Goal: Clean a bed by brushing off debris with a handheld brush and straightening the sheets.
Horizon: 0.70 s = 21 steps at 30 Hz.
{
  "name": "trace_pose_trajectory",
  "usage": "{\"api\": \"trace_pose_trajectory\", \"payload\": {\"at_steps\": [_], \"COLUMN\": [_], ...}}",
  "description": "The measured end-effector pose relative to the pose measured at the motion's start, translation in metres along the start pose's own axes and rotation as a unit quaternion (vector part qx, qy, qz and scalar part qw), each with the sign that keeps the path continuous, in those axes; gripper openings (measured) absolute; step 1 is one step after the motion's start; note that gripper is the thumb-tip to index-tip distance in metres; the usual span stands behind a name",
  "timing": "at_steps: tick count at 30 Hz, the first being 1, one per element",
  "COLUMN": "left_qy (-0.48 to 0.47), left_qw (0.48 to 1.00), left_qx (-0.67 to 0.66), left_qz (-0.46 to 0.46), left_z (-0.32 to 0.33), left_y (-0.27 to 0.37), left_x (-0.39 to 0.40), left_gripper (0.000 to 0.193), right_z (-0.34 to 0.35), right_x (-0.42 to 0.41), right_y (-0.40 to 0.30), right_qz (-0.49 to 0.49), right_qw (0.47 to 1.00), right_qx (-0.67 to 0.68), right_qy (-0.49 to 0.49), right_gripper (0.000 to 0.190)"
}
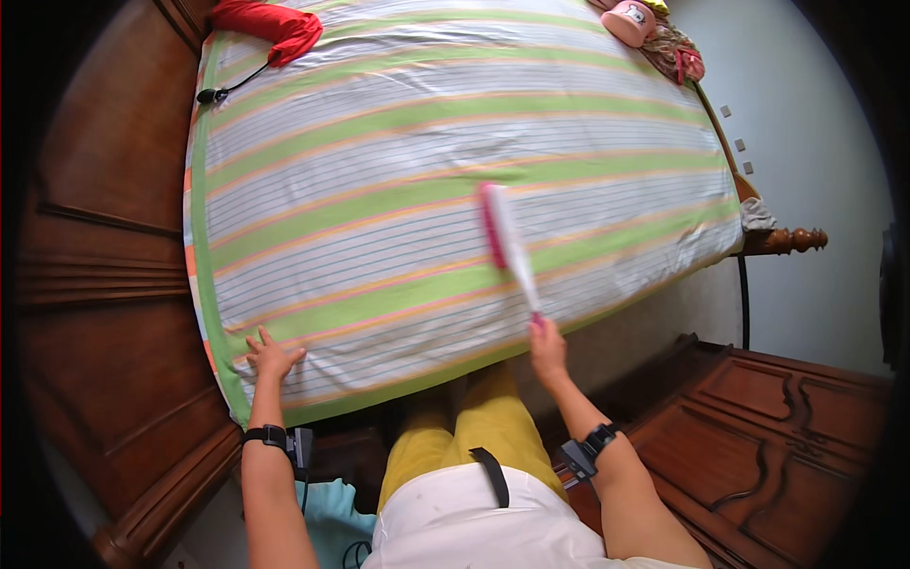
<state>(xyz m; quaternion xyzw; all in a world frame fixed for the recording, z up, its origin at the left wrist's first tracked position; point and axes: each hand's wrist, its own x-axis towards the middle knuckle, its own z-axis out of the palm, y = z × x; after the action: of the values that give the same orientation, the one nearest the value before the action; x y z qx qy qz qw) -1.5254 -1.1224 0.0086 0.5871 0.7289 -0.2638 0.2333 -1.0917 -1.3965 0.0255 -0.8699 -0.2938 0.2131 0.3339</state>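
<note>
My right hand point(548, 352) is closed around the pink handle end of a long white bed brush point(513, 238). Its pink bristles point(492, 226) face left and it looks blurred over the middle of the bed. A striped bed sheet point(398, 235) in green, white and orange covers the mattress. My left hand point(272, 358) rests with spread fingers on the sheet near its lower left corner, and small creases run beside the thumb.
A red cloth bundle point(274, 28) with a black rubber squeeze bulb point(207, 96) lies at the far left. A pink container point(628, 23) and bunched fabric point(672, 53) are at the far right. Wooden bed panel point(106, 242) borders the left; a wooden cabinet point(739, 441) stands lower right.
</note>
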Motion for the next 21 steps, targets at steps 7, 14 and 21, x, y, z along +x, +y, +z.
{"api": "trace_pose_trajectory", "payload": {"at_steps": [7,14,21], "left_qy": [0.013,0.001,0.005], "left_qw": [0.998,0.997,0.996], "left_qx": [0.049,0.057,0.084], "left_qz": [0.026,0.050,0.037], "left_z": [0.015,0.002,0.007], "left_y": [-0.013,-0.009,-0.007], "left_x": [0.019,0.018,0.024], "left_gripper": [0.123,0.126,0.124], "right_z": [-0.116,-0.057,0.021], "right_x": [0.024,0.004,-0.068], "right_y": [0.142,0.010,-0.052], "right_qz": [0.346,-0.024,-0.124], "right_qw": [0.893,0.994,0.950], "right_qx": [-0.010,-0.033,-0.022], "right_qy": [0.287,0.103,-0.286], "right_gripper": [0.040,0.029,0.032]}}
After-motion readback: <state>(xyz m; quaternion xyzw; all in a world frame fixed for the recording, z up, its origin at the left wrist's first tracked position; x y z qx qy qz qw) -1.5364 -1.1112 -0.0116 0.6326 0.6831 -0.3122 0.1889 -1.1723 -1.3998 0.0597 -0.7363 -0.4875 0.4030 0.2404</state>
